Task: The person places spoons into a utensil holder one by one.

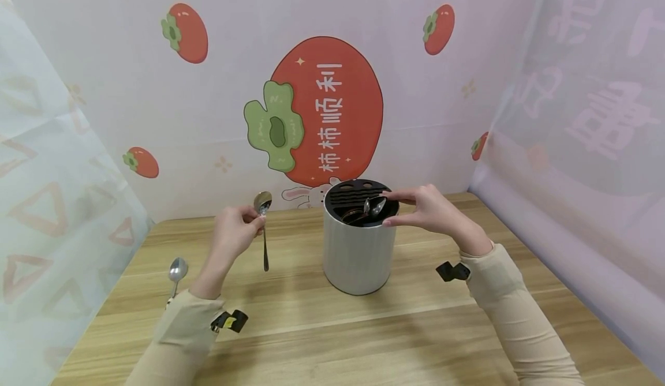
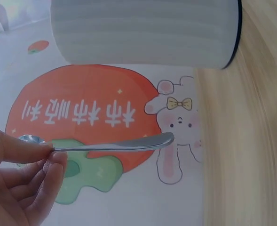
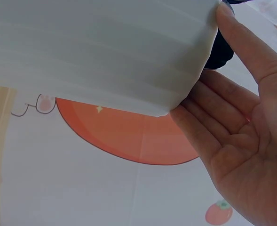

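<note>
My left hand (image 1: 235, 231) pinches a metal spoon (image 1: 266, 253) between thumb and fingers, bowl up and handle hanging down, left of the holder. In the left wrist view the spoon's handle (image 2: 110, 147) sticks out past the fingertips. A white, ribbed utensil holder (image 1: 358, 259) with a black slotted top stands upright on the table. My right hand (image 1: 430, 210) holds its right rim, thumb at the front and fingers farther back; the right wrist view shows these fingers (image 3: 223, 106) against the rim. Shiny spoon bowls (image 1: 375, 206) show inside the holder's opening.
Another metal spoon (image 1: 178, 269) lies on the wooden table (image 1: 312, 340) at the left, its handle partly hidden by my left sleeve. A printed cloth backdrop (image 1: 228, 86) rises behind the table, with pale cloth sides to the left and right.
</note>
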The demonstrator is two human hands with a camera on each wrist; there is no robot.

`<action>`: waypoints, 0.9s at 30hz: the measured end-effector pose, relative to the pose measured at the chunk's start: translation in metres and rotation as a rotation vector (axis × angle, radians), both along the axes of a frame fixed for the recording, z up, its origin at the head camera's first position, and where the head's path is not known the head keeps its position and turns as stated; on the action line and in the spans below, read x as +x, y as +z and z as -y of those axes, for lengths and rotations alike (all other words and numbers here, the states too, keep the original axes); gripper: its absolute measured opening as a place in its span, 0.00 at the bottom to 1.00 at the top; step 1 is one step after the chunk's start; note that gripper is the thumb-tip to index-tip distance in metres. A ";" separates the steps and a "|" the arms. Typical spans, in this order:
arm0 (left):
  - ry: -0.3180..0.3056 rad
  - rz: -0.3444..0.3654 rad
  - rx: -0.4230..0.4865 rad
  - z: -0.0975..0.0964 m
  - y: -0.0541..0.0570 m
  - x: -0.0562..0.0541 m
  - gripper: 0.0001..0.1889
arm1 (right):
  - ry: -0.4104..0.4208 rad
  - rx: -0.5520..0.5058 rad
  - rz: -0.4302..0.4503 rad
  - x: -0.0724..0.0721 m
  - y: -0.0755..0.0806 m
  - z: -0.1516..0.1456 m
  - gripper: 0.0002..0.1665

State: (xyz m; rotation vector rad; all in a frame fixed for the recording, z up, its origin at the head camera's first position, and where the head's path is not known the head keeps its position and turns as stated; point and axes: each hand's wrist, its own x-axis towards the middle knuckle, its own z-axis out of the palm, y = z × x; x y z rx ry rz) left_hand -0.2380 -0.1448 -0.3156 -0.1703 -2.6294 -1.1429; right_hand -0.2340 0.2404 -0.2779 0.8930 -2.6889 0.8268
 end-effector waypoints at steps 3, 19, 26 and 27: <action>-0.012 -0.020 0.017 -0.007 0.002 0.000 0.08 | -0.003 -0.001 -0.001 0.000 -0.001 0.000 0.35; -0.062 -0.072 0.102 -0.032 0.020 -0.004 0.08 | 0.002 -0.007 -0.014 0.001 -0.003 0.000 0.33; -0.063 -0.096 0.167 -0.039 0.031 -0.003 0.07 | 0.007 -0.020 -0.010 0.001 -0.003 0.000 0.33; -0.065 -0.097 0.172 -0.040 0.032 -0.002 0.07 | 0.009 -0.021 -0.009 0.000 -0.003 0.000 0.33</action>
